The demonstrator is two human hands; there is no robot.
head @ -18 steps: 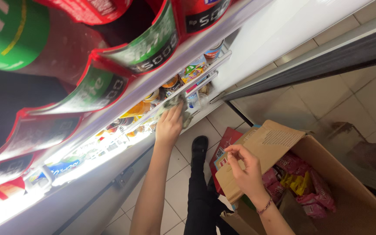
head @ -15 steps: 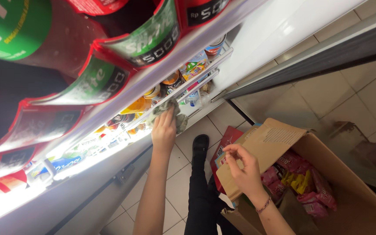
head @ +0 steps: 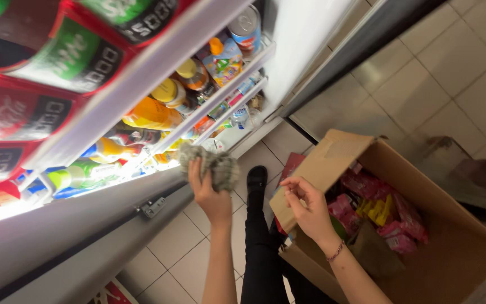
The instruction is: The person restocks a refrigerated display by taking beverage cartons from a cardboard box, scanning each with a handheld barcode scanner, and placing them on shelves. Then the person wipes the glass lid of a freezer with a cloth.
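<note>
cloth first, since that's where the action is: a crumpled grey cloth (head: pixel 212 164) sits bunched in the left hand (head: pixel 209 194), raised against the lit front edge of the fridge shelf (head: pixel 198 126), just below the row of bottles.

now by size. biggest thing in shot, the open drinks fridge (head: pixel 102 146), glowing white along its shelves, tilted hard across the left of the view. red and green price tags (head: pixel 57 73) run along the top rail. next, the cardboard box (head: pixel 451 247) on the right, flaps up, resting beside the person's legs, with pink and yellow snack packets (head: pixel 378 211) lying inside. pale floor tiles (head: pixel 423 84) spread behind it, and the person's black trousers and shoe (head: pixel 257 180) run down between fridge and box.

smaller now: orange and yellow-capped bottles (head: pixel 153 110) lie packed on the shelf, a can (head: pixel 246 28) at the far end.

the hands. left hand's fingers are clamped on the cloth, thumb along its side. right hand (head: pixel 307 205), a thin bracelet (head: pixel 336 251) at the wrist, hovers at the near flap of the box, fingers curled loosely together with the fingertips touching the cardboard edge; they hold nothing that shows.
</note>
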